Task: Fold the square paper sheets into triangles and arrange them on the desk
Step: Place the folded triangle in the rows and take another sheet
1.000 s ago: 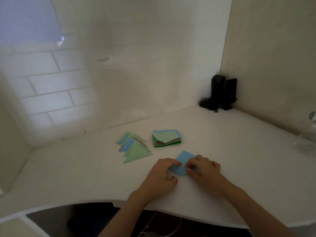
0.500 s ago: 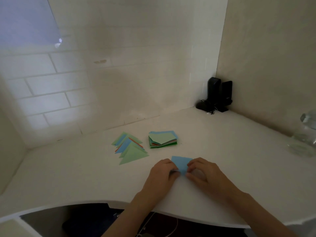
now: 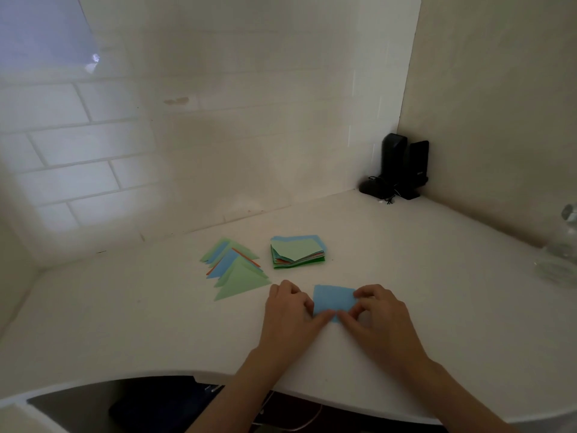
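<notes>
A light blue paper sheet (image 3: 333, 300) lies on the white desk (image 3: 156, 323) near its front edge, between my two hands. My left hand (image 3: 290, 314) pinches the sheet's left and near edge with curled fingers. My right hand (image 3: 379, 314) pinches its right edge and near corner. Behind the sheet stands a stack of square sheets (image 3: 297, 251), green and blue on top. To the left of the stack lies a fan of folded triangles (image 3: 234, 268), green and blue with an orange edge showing.
Two black speakers (image 3: 402, 165) with a cable stand in the far right corner. A clear bottle (image 3: 559, 245) sits at the right edge of the desk. The desk's curved front edge runs just under my wrists.
The blue sheet has turned from a diamond pose to a flatter, squarer pose, and my hands have spread to its left and right sides.
</notes>
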Tool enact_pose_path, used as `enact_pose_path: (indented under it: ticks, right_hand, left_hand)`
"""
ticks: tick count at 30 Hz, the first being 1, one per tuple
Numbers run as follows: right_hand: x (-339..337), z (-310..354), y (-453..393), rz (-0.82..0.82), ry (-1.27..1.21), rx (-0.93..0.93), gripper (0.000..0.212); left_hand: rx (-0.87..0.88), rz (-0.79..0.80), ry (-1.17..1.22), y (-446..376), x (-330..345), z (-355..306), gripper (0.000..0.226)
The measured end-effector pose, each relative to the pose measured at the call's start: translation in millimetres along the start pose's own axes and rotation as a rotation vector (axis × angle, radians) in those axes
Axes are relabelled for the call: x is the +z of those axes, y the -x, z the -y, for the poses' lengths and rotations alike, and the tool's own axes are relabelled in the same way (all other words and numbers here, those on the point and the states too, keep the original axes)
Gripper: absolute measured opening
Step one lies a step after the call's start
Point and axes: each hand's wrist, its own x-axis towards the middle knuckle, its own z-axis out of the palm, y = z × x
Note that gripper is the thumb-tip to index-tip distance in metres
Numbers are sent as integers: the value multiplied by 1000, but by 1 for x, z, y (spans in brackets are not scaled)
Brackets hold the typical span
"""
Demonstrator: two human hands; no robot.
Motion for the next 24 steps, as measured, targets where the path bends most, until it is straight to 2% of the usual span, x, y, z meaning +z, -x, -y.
enact_pose_path:
  ticks: [4, 7, 12, 18, 21, 24]
  right_hand:
    - [0, 0, -1, -10, -28, 26, 29]
    - [-3, -1, -2, 6, -46, 25, 25]
    - [-8, -4, -10, 128, -99, 60, 23]
    - [-14, -8, -15, 244, -142, 94, 33]
    - [-16, -6, -16, 282, -114, 102, 35]
    - [-20, -2, -14, 273, -44, 133, 41]
  left_hand:
    - [-43, 43, 0, -4, 1, 0, 34]
    - [-89, 117, 65, -7, -3, 2, 25]
    - [-88, 147, 142, -8, -9, 8, 18]
    - [-68, 131, 186, -7, -9, 12, 24]
    - [27, 94, 139, -4, -8, 3, 10]
    - [158, 41, 27, 2, -3, -5, 16]
